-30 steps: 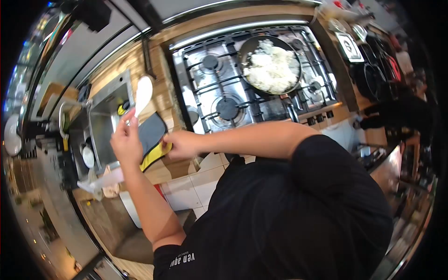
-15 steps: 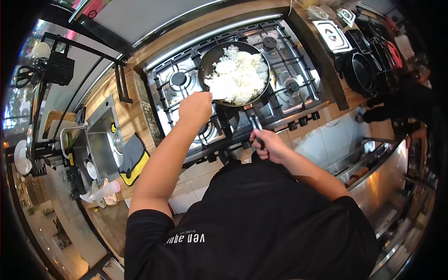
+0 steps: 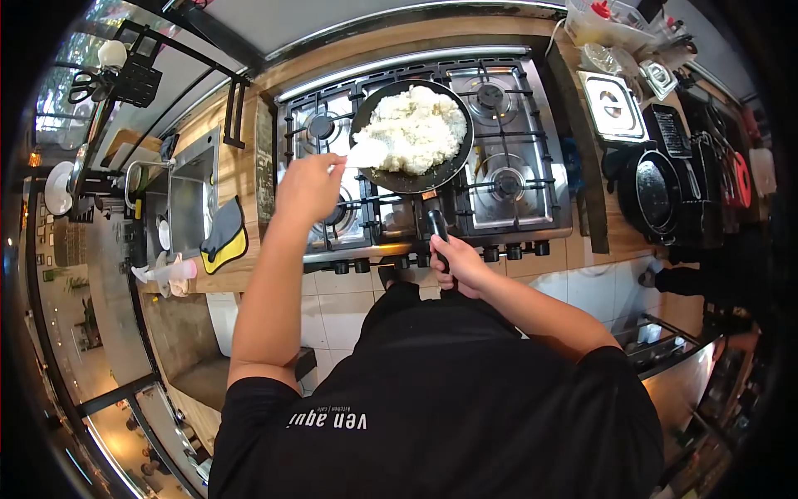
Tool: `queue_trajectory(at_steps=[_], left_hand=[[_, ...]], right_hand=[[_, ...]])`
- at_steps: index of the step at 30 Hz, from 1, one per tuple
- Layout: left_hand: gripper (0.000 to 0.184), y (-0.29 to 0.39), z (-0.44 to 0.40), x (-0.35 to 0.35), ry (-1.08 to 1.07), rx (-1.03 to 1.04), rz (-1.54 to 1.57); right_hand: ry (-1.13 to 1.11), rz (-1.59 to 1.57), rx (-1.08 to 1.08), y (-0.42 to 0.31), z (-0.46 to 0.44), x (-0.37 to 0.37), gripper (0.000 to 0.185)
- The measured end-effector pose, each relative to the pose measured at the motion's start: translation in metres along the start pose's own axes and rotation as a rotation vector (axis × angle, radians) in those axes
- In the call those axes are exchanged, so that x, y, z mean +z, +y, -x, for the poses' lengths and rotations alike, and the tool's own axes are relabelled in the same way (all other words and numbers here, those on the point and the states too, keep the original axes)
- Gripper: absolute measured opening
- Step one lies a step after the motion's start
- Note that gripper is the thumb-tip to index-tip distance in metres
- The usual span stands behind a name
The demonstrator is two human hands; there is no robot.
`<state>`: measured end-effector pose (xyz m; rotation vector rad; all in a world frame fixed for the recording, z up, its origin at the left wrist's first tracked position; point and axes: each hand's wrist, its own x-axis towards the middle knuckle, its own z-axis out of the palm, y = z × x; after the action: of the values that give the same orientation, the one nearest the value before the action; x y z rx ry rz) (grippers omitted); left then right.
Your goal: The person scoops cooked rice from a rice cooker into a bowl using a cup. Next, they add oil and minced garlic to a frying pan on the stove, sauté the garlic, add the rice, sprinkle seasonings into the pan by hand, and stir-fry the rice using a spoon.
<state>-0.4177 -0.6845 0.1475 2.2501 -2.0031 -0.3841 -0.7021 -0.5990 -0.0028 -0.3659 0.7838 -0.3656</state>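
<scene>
A black frying pan (image 3: 461, 158) sits on the gas stove (image 3: 519, 218), filled with white rice (image 3: 420, 125). My right hand (image 3: 460, 264) is wrapped round the pan's dark handle (image 3: 436, 223) at the front of the stove. Closed on a white spatula (image 3: 366, 153), my left hand (image 3: 311, 187) is at the pan's left rim. The spatula's blade lies against the left edge of the rice; its grip is mostly hidden by my fingers.
To the left are a sink (image 3: 191, 200) and a grey and yellow cloth (image 3: 224, 237). On the right counter stand a black pan (image 3: 652, 191) and a metal lid (image 3: 613, 106). A person in dark clothes (image 3: 706, 279) stands far right. Bare burners (image 3: 507, 185) flank the pan.
The spatula has shifted to the pan's left side, and the rice is pushed up and to the right. My right hand still grips the handle. The camera view has turned slightly.
</scene>
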Motion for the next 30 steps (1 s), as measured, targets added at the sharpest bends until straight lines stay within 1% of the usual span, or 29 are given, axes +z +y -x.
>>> queue_trajectory(at_steps=[1, 2, 4, 6, 7, 8, 10, 11, 14, 15, 16, 18, 19, 20, 22, 26, 28, 29, 30], left_hand=[[0.026, 0.013, 0.005, 0.005, 0.012, 0.005, 0.003], [0.027, 0.003, -0.003, 0.035, 0.046, 0.060, 0.066], [0.027, 0.029, -0.001, 0.062, 0.037, 0.122, 0.096], [0.027, 0.051, 0.002, 0.090, -0.085, 0.081, -0.084], [0.027, 0.049, -0.004, 0.106, -0.150, 0.054, -0.154], [0.027, 0.050, -0.009, 0.109, -0.148, 0.058, -0.154], [0.027, 0.048, -0.021, 0.112, -0.247, 0.057, -0.258], [0.026, 0.048, -0.028, 0.104, -0.263, 0.066, -0.261], [0.026, 0.057, -0.042, 0.052, -0.250, 0.145, -0.294], [0.026, 0.071, -0.039, 0.030, -0.204, 0.156, -0.211], [0.026, 0.073, -0.043, 0.035, -0.204, 0.169, -0.214], [0.025, 0.074, -0.051, 0.062, -0.024, 0.257, -0.052], [0.021, 0.075, -0.056, 0.081, -0.158, 0.281, -0.248], [0.022, 0.069, -0.054, 0.103, -0.185, 0.274, -0.247], [0.022, 0.057, -0.057, 0.116, -0.235, 0.288, -0.248], [0.026, 0.056, -0.076, 0.062, -0.277, 0.345, -0.166], [0.024, 0.062, -0.085, 0.033, -0.161, 0.299, -0.085], [0.025, 0.055, -0.096, 0.046, -0.115, 0.308, -0.043], [0.025, 0.045, -0.098, 0.067, -0.116, 0.320, -0.039]], right_hand=[[0.012, 0.009, 0.009, 0.001, 0.000, -0.003, 0.029], [0.027, 0.016, 0.019, 0.000, 0.003, -0.002, 0.029], [0.015, 0.006, 0.020, -0.001, 0.004, -0.003, 0.029], [0.007, -0.003, 0.019, 0.000, 0.006, -0.004, 0.029], [0.011, -0.004, 0.026, -0.001, 0.005, -0.003, 0.030], [0.014, -0.006, 0.030, -0.002, 0.005, -0.003, 0.030], [0.025, -0.017, 0.030, 0.000, 0.003, -0.005, 0.030], [0.013, -0.009, 0.023, 0.002, 0.004, -0.006, 0.029], [-0.001, 0.006, 0.022, -0.004, 0.006, -0.007, 0.029], [-0.003, 0.000, 0.039, -0.005, 0.006, -0.006, 0.029], [0.003, -0.006, 0.029, -0.007, 0.006, -0.006, 0.029], [0.005, 0.025, 0.039, -0.007, 0.006, -0.006, 0.030], [0.013, 0.025, 0.040, -0.006, 0.006, -0.006, 0.030], [0.024, 0.022, 0.025, -0.006, 0.006, -0.005, 0.030], [0.021, -0.005, 0.039, -0.006, 0.008, -0.003, 0.030], [0.068, 0.025, -0.022, -0.002, 0.010, 0.004, 0.030], [0.132, 0.040, -0.014, 0.001, 0.007, 0.012, 0.031], [0.142, 0.037, -0.031, 0.005, 0.005, 0.014, 0.031], [0.152, 0.033, -0.037, 0.008, 0.005, 0.018, 0.031]])
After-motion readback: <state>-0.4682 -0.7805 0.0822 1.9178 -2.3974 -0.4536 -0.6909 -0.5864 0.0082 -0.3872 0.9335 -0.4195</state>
